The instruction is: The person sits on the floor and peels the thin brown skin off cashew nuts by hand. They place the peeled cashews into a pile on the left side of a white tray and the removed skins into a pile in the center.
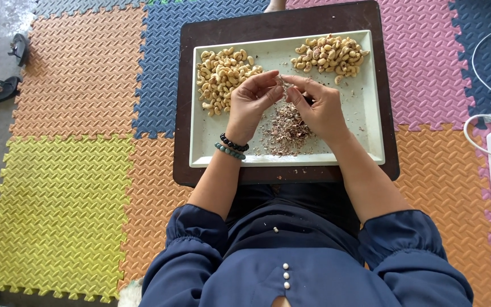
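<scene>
Pale tray [370, 131] sat under both hands, where the left hand [249, 101] and right hand [316, 105] pinched one small cashew [283, 83] between meeting fingertips, directly above the husk pile [287, 129], nearer neither hand.

Left hand [249, 102] and right hand [316, 105] meet over pale tray [370, 131], pinching one cashew [282, 83]. Husk pile [287, 131] beneath; cashew heaps far left [220, 77] and far right [331, 55].
</scene>
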